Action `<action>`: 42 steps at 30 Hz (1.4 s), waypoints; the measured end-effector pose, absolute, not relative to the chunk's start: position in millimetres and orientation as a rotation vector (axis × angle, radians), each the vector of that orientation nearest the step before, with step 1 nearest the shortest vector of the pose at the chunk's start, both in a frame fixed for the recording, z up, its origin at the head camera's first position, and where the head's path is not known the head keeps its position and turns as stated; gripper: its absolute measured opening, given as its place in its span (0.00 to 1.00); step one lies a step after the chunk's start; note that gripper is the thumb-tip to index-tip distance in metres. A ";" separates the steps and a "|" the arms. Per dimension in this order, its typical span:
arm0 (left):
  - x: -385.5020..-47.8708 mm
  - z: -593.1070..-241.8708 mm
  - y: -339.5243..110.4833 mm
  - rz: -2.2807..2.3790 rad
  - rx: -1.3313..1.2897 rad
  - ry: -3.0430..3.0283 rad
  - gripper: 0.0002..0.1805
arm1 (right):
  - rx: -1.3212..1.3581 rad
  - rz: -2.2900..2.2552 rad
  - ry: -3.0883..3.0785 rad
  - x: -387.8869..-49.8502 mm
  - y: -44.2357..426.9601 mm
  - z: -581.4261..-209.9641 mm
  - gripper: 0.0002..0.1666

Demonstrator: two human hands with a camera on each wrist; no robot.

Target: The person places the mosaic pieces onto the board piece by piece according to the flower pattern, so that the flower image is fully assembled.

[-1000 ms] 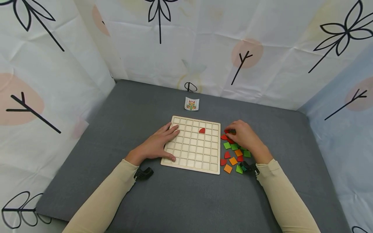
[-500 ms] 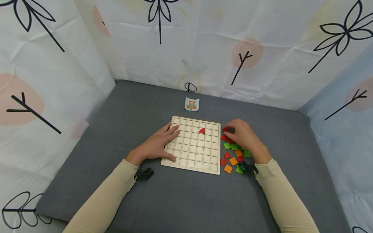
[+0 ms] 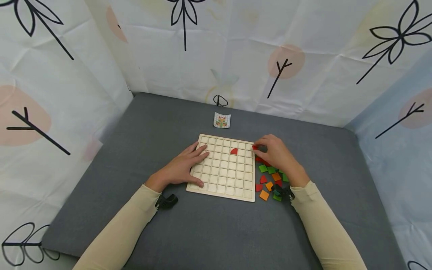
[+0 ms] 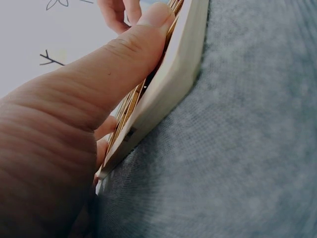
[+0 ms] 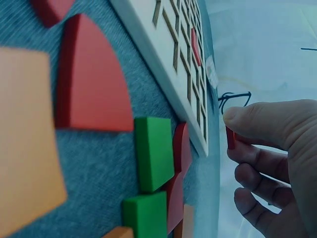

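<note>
A pale wooden grid board (image 3: 221, 172) lies on the grey table, with one red quarter-round tile (image 3: 234, 151) set in a cell of its upper part. My left hand (image 3: 183, 163) rests with spread fingers on the board's left side; in the left wrist view its thumb (image 4: 119, 64) lies along the board's edge. At the board's upper right edge, my right hand (image 3: 278, 152) pinches a red tile (image 5: 230, 137) between thumb and forefinger, raised off the table. The other fingers of that hand are loosely bent.
Right of the board lie loose tiles: green ones (image 3: 263, 168), orange ones (image 3: 264, 195) and red ones (image 3: 258, 187), several in all, partly under my right wrist. Behind the board lies a small pattern card (image 3: 222, 120). A printed cloth wall (image 3: 236, 56) borders the table.
My right hand has lifted the red tile from the loose pieces and moved left and slightly away, to the board's right edge. The left hand and the board stay put.
</note>
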State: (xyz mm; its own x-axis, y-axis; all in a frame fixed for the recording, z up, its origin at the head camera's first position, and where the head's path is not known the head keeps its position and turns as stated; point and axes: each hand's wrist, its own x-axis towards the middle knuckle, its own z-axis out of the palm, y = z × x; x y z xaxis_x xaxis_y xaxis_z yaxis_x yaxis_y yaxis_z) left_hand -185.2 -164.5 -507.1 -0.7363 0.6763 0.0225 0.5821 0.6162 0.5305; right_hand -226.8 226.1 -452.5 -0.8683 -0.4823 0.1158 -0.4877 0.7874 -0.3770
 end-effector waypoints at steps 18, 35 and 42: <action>-184.6 -509.0 -165.6 0.763 1.057 2.671 0.66 | 0.927 0.670 -2.882 -233.4 198.1 -441.1 0.11; -185.7 -507.4 -163.2 0.765 1.039 2.662 0.66 | 0.992 0.718 -2.900 -235.5 166.1 -436.6 0.12; -186.8 -508.6 -163.1 0.756 1.031 2.658 0.66 | 1.008 0.734 -2.925 -235.5 160.2 -440.4 0.12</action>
State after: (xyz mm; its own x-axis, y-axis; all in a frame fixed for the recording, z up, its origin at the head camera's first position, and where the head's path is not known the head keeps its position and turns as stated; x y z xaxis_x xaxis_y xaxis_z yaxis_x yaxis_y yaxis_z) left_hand -186.8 -163.1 -508.6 -0.7392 0.6735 0.0052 0.5755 0.6275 0.5245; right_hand -235.5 160.2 -440.4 -0.7985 -0.5916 0.1109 -0.5739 0.6927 -0.4369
